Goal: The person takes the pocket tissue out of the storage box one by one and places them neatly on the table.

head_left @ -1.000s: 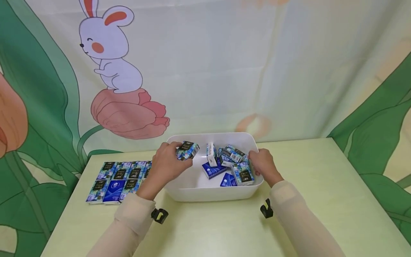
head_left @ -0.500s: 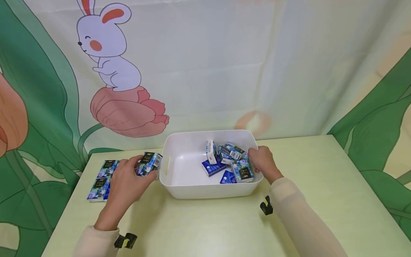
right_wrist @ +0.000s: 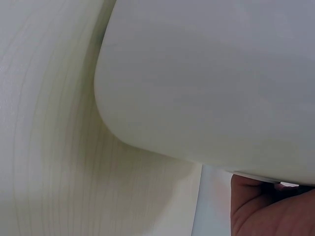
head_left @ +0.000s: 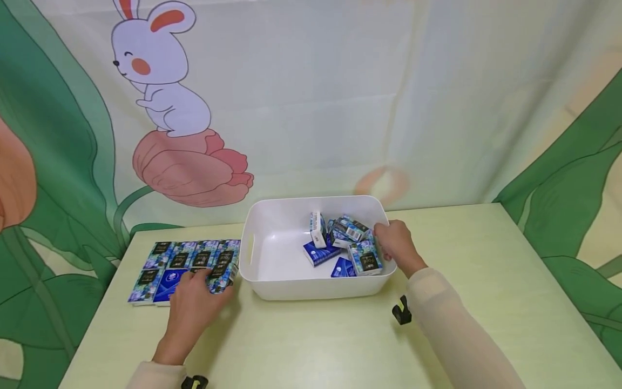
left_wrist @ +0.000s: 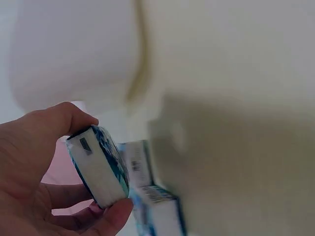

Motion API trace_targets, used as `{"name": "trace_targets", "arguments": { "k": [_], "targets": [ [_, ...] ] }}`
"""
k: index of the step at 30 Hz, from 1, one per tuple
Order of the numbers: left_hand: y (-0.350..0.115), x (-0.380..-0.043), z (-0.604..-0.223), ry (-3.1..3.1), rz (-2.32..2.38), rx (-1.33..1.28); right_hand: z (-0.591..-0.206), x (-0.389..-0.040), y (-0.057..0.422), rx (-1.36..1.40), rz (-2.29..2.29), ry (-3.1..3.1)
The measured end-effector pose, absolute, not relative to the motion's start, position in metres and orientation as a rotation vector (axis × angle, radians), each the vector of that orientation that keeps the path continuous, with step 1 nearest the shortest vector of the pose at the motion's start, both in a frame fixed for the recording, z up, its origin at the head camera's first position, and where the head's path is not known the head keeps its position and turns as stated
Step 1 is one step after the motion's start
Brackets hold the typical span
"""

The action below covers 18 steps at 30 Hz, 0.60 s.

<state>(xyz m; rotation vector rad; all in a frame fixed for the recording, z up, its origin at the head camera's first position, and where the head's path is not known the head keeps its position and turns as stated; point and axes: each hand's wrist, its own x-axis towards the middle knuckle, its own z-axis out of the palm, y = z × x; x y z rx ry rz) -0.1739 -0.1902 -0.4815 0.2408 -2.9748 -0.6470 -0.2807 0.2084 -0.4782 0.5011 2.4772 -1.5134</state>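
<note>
In the head view my left hand (head_left: 194, 305) pinches a blue floral pack of pocket tissues (head_left: 220, 281) at the near right end of a two-row block of tissue packs (head_left: 167, 256) on the table. The left wrist view shows the held pack (left_wrist: 101, 167) tilted between thumb and fingers, with other packs just beyond it. To the right stands a white plastic bin (head_left: 301, 290), with several floral and plain blue tissue packs (head_left: 323, 253) lying jumbled in its right half. My right hand (head_left: 398, 246) grips the bin's right end; its fingertips are partly hidden there.
The pale green table (head_left: 486, 281) ends against a cloth backdrop (head_left: 301, 108) printed with a rabbit and flowers. The bin's left wall stands close beside the block of packs. A small black clip (head_left: 401, 310) sits at the right wrist.
My left hand has carried the tissue pack out of the bin, leftward and then down to the near row of the block. The right hand has stayed on the bin.
</note>
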Motion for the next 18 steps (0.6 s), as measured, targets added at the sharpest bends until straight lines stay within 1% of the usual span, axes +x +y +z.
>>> {"name": "trace_targets", "arguments": {
  "k": [6,11,15,18],
  "targets": [
    [-0.192,-0.173,-0.503,-2.955,-0.372,0.115,-0.479,-0.280,0.209,0.499,-1.513,2.480],
    [-0.192,-0.176,-0.513,-2.917,-0.290,0.065,-0.477,-0.280,0.209,0.504,-1.529,2.472],
    [-0.191,-0.177,-0.513,-2.962,-0.268,0.077,-0.476,-0.279,0.208,0.501,-1.531,2.467],
    [-0.190,-0.178,-0.504,-2.954,-0.306,0.068,-0.476,-0.279,0.208,0.494,-1.532,2.467]
  ]
}}
